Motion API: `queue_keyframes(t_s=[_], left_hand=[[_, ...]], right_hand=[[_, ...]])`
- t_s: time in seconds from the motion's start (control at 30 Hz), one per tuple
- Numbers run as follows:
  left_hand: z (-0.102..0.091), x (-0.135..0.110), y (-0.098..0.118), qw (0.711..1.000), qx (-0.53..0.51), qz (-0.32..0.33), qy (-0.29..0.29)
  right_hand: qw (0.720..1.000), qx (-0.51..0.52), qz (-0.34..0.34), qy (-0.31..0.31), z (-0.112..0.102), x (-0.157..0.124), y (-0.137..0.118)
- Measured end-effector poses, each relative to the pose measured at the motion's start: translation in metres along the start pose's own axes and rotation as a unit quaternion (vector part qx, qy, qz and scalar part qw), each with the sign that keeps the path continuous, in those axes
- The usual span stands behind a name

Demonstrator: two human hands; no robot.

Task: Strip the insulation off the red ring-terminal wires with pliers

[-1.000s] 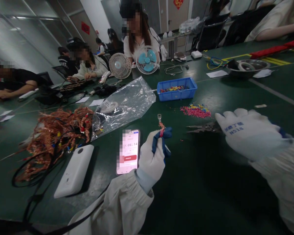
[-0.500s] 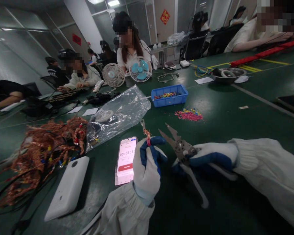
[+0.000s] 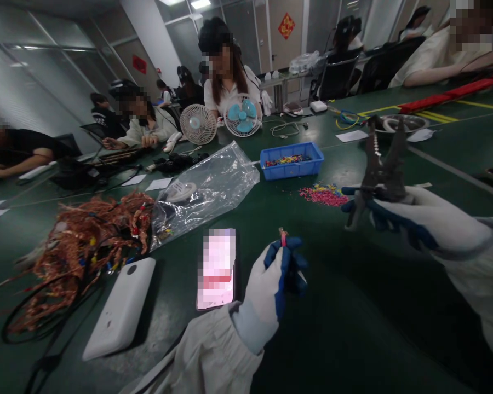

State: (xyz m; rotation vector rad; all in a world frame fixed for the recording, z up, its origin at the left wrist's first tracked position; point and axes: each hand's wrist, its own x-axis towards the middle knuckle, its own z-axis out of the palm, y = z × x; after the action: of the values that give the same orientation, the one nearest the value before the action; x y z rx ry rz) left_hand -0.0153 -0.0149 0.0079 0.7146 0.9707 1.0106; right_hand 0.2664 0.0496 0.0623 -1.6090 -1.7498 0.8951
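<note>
My left hand (image 3: 265, 287), in a white and blue glove, is closed on a short copper wire end with a red sleeve (image 3: 283, 239), pinched between the fingertips above the table. In my right hand (image 3: 431, 219), gloved alike, is a pair of wire stripper pliers (image 3: 382, 169), raised at the right with the jaws pointing up and apart. The pliers are well away from the wire end. Beyond the hands lies a heap of small pink and yellow bits (image 3: 324, 195), and behind it stands a blue bin (image 3: 291, 171) holding coloured pieces.
On the left lie a tangle of copper braids (image 3: 94, 235), a white power bank (image 3: 121, 309) and a phone (image 3: 217, 268). A clear plastic bag (image 3: 213, 186) is behind them. Two small fans (image 3: 242, 115) and a metal bowl (image 3: 411, 123) stand farther off. People sit around the table.
My right hand has lifted the pliers up and to the right, away from the left hand. My left hand moved slightly right; the metal lug seen above its copper end no longer shows.
</note>
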Motion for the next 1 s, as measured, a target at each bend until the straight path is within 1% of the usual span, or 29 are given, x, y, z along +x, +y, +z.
queue_keyframes(t_s=[0.03, 0.07, 0.1, 0.17, 0.23, 0.3, 0.4, 0.47, 0.57, 0.67, 0.77, 0.9, 1.0], left_hand=[[0.001, 0.000, -0.001, 1.000, 0.000, -0.010, -0.025], [0.002, 0.000, -0.001, 0.999, 0.000, -0.017, -0.045], [0.003, 0.000, -0.001, 0.998, -0.001, -0.023, -0.060], [0.005, -0.001, 0.000, 0.997, 0.001, -0.028, -0.078], [0.006, -0.001, 0.001, 0.996, 0.000, -0.029, -0.086], [0.006, -0.001, -0.001, 0.996, -0.009, -0.024, -0.091], [0.005, 0.000, -0.005, 0.996, -0.024, -0.009, -0.088], [0.005, 0.000, -0.006, 0.996, -0.025, 0.000, -0.082], [0.007, -0.001, -0.002, 0.997, -0.020, 0.004, -0.079], [0.011, -0.004, 0.004, 0.996, -0.007, -0.013, -0.088], [0.013, -0.005, 0.006, 0.996, -0.009, -0.028, -0.079], [0.012, -0.005, 0.005, 0.997, -0.017, -0.036, -0.067], [0.010, -0.006, 0.006, 0.996, -0.025, -0.047, -0.077]], right_hand=[[0.999, -0.035, 0.011, 0.005, 0.003, -0.004, 0.001], [0.997, -0.073, 0.005, 0.010, 0.008, -0.007, 0.003], [0.993, -0.112, -0.020, 0.010, 0.015, -0.010, 0.005], [0.975, -0.190, -0.114, 0.026, 0.032, -0.016, 0.013], [0.949, -0.249, -0.183, 0.053, 0.048, -0.021, 0.024], [0.925, -0.297, -0.221, 0.090, 0.060, -0.024, 0.035], [0.903, -0.336, -0.241, 0.119, 0.069, -0.026, 0.045], [0.896, -0.351, -0.242, 0.120, 0.071, -0.027, 0.046], [0.883, -0.378, -0.250, 0.119, 0.073, -0.028, 0.045], [0.868, -0.401, -0.262, 0.131, 0.072, -0.026, 0.045], [0.857, -0.415, -0.270, 0.144, 0.067, -0.023, 0.045], [0.843, -0.427, -0.292, 0.147, 0.058, -0.020, 0.043], [0.844, -0.421, -0.299, 0.147, 0.049, -0.016, 0.045]])
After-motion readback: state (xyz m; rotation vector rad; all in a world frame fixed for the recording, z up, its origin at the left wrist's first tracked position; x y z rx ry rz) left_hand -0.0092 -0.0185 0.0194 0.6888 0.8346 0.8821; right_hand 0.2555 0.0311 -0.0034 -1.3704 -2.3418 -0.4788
